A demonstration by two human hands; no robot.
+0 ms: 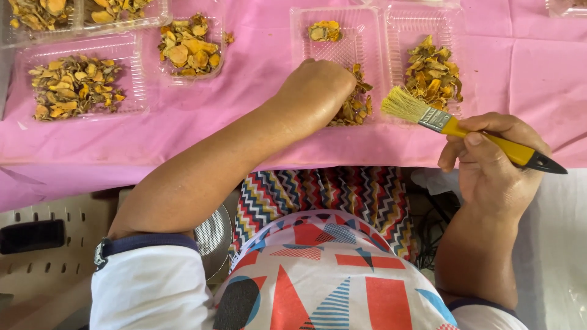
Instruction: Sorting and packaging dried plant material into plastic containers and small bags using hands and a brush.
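My left hand (313, 91) reaches into a clear plastic tray (337, 46) and closes on dried yellow-brown slices (356, 104) heaped at its near end. A small clump of slices (324, 30) lies at the tray's far end. My right hand (489, 160) grips a yellow-handled paintbrush (465, 129) with pale bristles, held over the table's near edge. The bristles point left toward a second clear tray (400, 30) holding more dried slices (433, 74).
A pink cloth (244, 116) covers the table. On the left stand three more clear trays of dried slices (73, 85), (189, 46), (36, 15). Another tray corner (565, 7) shows at top right. A beige perforated surface (43, 256) lies below left.
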